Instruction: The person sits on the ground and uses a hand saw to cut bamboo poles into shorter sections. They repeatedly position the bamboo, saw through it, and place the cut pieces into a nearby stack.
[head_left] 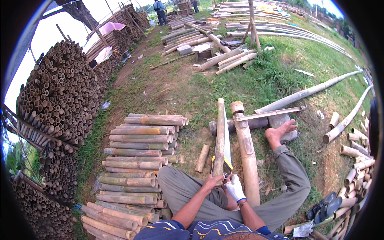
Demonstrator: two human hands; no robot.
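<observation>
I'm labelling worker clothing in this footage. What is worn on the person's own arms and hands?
The left hand is bare, with no glove. The right hand wears a white fabric work glove, with a dark band at the wrist. Both forearms are uncovered; short dark blue sleeves with yellow patterning end above the elbows.

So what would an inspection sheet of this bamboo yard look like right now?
Surface: grass and bare dirt.
Job's things: bamboo pole with a handsaw beside it.
Clutter: cut lengths stacked at the left, sandals at the right.
Hands: left hand bare on the pole; right hand gloved, at the saw's handle.
Cables: nothing seen.
Surroundings: stacked poles, long poles, a person far off.
</observation>
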